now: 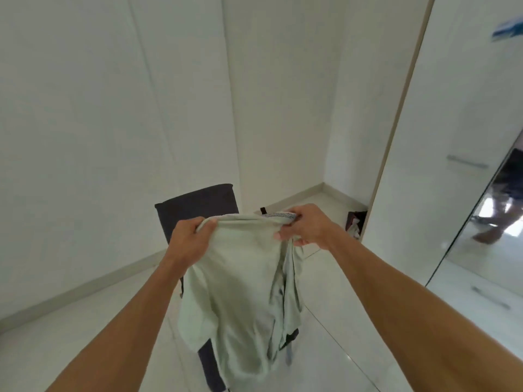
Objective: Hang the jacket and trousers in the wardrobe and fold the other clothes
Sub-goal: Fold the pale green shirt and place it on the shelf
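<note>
A pale green garment (240, 292) hangs in the air in front of me, over a dark chair (198, 202). My left hand (189, 239) grips its upper left edge. My right hand (305, 227) grips the upper right edge, where a patterned band shows at the top. The cloth hangs down in loose folds and hides the chair's seat. A dark strip of another piece shows below the hem at the lower left.
White wardrobe doors (113, 108) fill the left and the back. A tall white cabinet (441, 137) with a mirror panel (492, 236) stands at the right. A small dark bin with cloth (355, 224) sits on the floor by the cabinet. The floor is glossy white tile.
</note>
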